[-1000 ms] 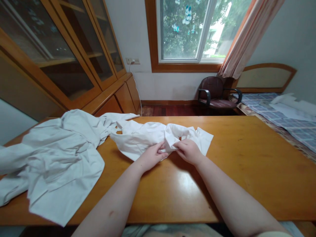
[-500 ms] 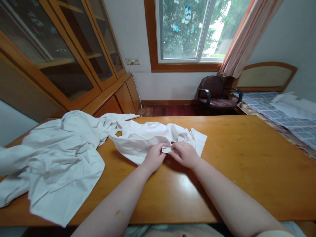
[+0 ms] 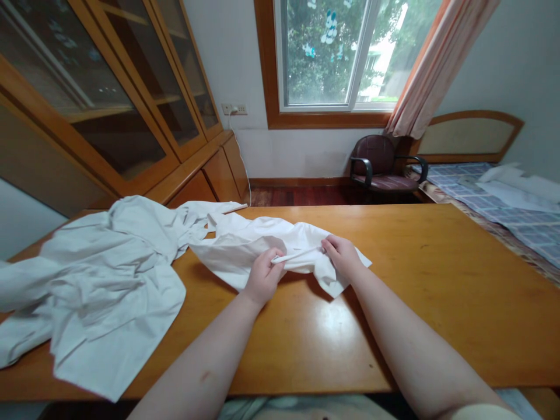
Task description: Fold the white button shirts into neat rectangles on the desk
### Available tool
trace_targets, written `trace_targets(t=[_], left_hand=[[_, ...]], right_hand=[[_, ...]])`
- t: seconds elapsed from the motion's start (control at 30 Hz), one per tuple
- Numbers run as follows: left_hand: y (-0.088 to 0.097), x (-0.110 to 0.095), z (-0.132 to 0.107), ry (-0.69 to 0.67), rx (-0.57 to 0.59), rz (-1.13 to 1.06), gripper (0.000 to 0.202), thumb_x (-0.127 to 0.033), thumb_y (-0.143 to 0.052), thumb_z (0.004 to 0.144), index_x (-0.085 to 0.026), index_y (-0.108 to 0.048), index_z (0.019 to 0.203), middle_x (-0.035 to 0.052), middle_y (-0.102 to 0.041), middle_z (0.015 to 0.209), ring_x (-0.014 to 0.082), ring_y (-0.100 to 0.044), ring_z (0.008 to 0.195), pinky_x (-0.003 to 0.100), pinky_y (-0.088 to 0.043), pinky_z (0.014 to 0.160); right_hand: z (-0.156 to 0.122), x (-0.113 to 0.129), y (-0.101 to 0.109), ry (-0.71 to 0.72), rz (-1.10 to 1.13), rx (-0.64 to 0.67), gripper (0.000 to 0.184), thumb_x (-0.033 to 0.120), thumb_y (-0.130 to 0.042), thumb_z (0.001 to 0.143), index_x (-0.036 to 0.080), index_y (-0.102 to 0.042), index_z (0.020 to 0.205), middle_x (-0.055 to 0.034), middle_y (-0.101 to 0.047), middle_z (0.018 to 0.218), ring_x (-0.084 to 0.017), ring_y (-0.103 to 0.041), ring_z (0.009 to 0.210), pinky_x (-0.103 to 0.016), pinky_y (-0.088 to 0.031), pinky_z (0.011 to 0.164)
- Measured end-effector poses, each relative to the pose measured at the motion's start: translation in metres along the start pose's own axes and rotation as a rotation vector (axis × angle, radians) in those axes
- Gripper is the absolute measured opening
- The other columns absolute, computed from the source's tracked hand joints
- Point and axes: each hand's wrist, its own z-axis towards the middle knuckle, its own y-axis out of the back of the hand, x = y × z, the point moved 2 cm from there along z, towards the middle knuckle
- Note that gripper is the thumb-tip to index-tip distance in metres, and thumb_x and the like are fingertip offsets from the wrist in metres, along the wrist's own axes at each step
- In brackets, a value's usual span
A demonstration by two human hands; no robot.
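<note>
The left hand (image 3: 265,277) grips a narrow fold of white fabric (image 3: 291,233) between thumb and curled fingers. At two o'clock from it, the right hand (image 3: 342,255) pinches the same fabric, and a thin strip runs taut between the two. A loose corner hangs at seven o'clock from the right hand; the rest spreads rumpled toward ten o'clock over the bench (image 3: 437,303). At nine o'clock lies a larger crumpled white garment (image 3: 118,286); whether it joins the held fabric, I cannot tell. Beyond the bench, a glass-fronted wooden cabinet (image 3: 192,149) stands at ten o'clock, a wall socket (image 3: 234,109) with a white cord (image 3: 238,146) at eleven, a sliding window (image 3: 321,58) at twelve, a maroon armchair (image 3: 378,163) at one and a bed (image 3: 464,186) with a plaid sheet at two.
</note>
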Motion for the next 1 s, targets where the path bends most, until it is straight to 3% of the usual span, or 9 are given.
trace_targets(t=[0.2,0.3,0.37,0.47,0.57,0.63,0.73,0.87,1.0], left_hand=[[0.027,0.013,0.0,0.107,-0.388,-0.217,0.017,-0.027,-0.045,0.076,-0.02,-0.042,0.061,-0.0048,-0.038,0.055,0.0109,-0.038,0.054,0.023,-0.033,0.052],[0.047,0.016,0.004,0.144,-0.594,-0.287,0.022,-0.032,-0.054,0.072,-0.02,-0.041,0.061,-0.0063,-0.037,0.055,0.009,-0.036,0.052,0.021,-0.032,0.051],[0.061,0.015,0.007,0.168,-0.701,-0.255,0.026,-0.034,-0.062,0.069,-0.019,-0.041,0.064,-0.0076,-0.037,0.056,0.0076,-0.035,0.051,0.02,-0.033,0.051],[0.08,0.017,0.011,0.199,-0.812,-0.217,0.03,-0.035,-0.067,0.065,-0.02,-0.042,0.073,-0.009,-0.039,0.059,0.0064,-0.038,0.05,0.019,-0.036,0.052],[0.088,0.025,0.015,0.143,-0.75,-0.216,0.043,-0.032,-0.068,0.065,-0.021,-0.043,0.098,-0.0036,-0.054,0.078,0.011,-0.055,0.066,0.024,-0.046,0.066],[0.087,0.031,0.017,0.098,-0.634,-0.154,0.058,-0.03,-0.069,0.066,-0.022,-0.039,0.115,0.0044,-0.059,0.102,0.017,-0.06,0.091,0.03,-0.048,0.082],[0.08,0.038,0.018,0.128,-0.515,0.042,0.073,-0.025,-0.068,0.066,-0.023,-0.033,0.13,0.0098,-0.053,0.125,0.0216,-0.055,0.112,0.035,-0.043,0.096],[0.076,0.042,0.017,0.268,-0.475,0.261,0.058,-0.016,-0.059,0.067,-0.023,-0.05,0.124,0.0066,-0.062,0.115,0.0231,-0.059,0.105,0.034,-0.045,0.092],[0.088,0.04,0.016,0.293,-0.537,0.374,0.039,-0.014,-0.051,0.068,-0.022,-0.062,0.104,0.0015,-0.068,0.095,0.0201,-0.063,0.089,0.029,-0.049,0.082]], right_hand=[[0.004,-0.021,0.006,-0.117,0.019,-0.155,0.042,0.049,-0.041,0.087,0.02,-0.043,0.056,0.004,-0.04,0.052,-0.012,-0.04,0.053,-0.025,-0.028,0.053],[0.007,-0.033,0.008,-0.189,0.038,-0.172,0.043,0.052,-0.043,0.085,0.02,-0.045,0.056,0.0044,-0.039,0.051,-0.012,-0.04,0.052,-0.025,-0.028,0.052],[0.009,-0.037,0.009,-0.24,0.005,-0.179,0.039,0.054,-0.048,0.08,0.019,-0.052,0.063,0.004,-0.044,0.054,-0.013,-0.043,0.054,-0.025,-0.03,0.052],[0.011,-0.039,0.011,-0.289,-0.056,-0.182,0.046,0.056,-0.06,0.07,0.018,-0.06,0.097,0.0034,-0.052,0.062,-0.014,-0.049,0.058,-0.025,-0.033,0.054],[0.012,-0.034,0.011,-0.244,-0.08,-0.064,0.059,0.053,-0.067,0.064,0.021,-0.058,0.113,0.0025,-0.056,0.069,-0.015,-0.052,0.063,-0.025,-0.035,0.058],[0.012,-0.032,0.009,-0.191,-0.119,0.009,0.041,0.051,-0.067,0.065,0.022,-0.065,0.095,0.0013,-0.057,0.07,-0.015,-0.052,0.065,-0.025,-0.035,0.059],[0.013,-0.035,0.01,-0.177,-0.178,-0.062,0.03,0.05,-0.062,0.071,0.02,-0.058,0.065,0.0,-0.055,0.067,-0.015,-0.05,0.065,-0.026,-0.034,0.06],[0.015,-0.045,0.013,-0.194,-0.194,-0.201,0.033,0.043,-0.051,0.079,0.02,-0.047,0.055,0.0006,-0.049,0.061,-0.014,-0.045,0.061,-0.026,-0.031,0.058],[0.015,-0.055,0.021,-0.253,-0.211,-0.32,0.032,0.038,-0.05,0.078,0.021,-0.041,0.052,0.0014,-0.046,0.057,-0.013,-0.04,0.057,-0.027,-0.026,0.055]])
